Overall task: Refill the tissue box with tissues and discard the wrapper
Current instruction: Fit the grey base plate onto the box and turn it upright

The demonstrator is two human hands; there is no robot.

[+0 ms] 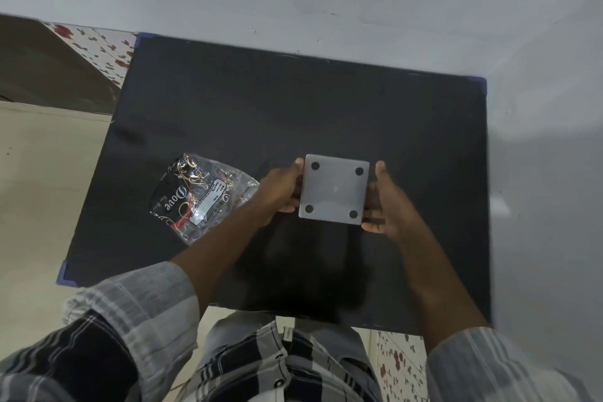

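Head view, the only one I have. Hidden or unclear items first. The tissue box (333, 189) shows me one face only: a pale grey, nearly square panel with rounded corners and four dark round spots, one near each corner. Its side walls are covered by the hands, and I cannot see any opening or tissues, so I cannot tell whether it is filled. The picture is dim and slightly soft, and the small print on the wrapper label is not legible. Both forearms run out of the bottom of the picture into checked sleeves.

The box is held just above the black table top (293, 108), right of centre and toward the near half. The left hand (277, 189) closes on its left edge, thumb tip showing at the upper left corner, the other fingers curled underneath out of sight. The right hand (388, 202) closes on the right edge, thumb tip at the upper right corner, fingers wrapped round the lower right side. Both grips are firm on the box; neither hand holds anything else.

The wrapper (199, 199) lies flat on the table to the left of the box, beside the left wrist. It is crumpled clear plastic with black, gold and red print, the word "Dove" and a white label.
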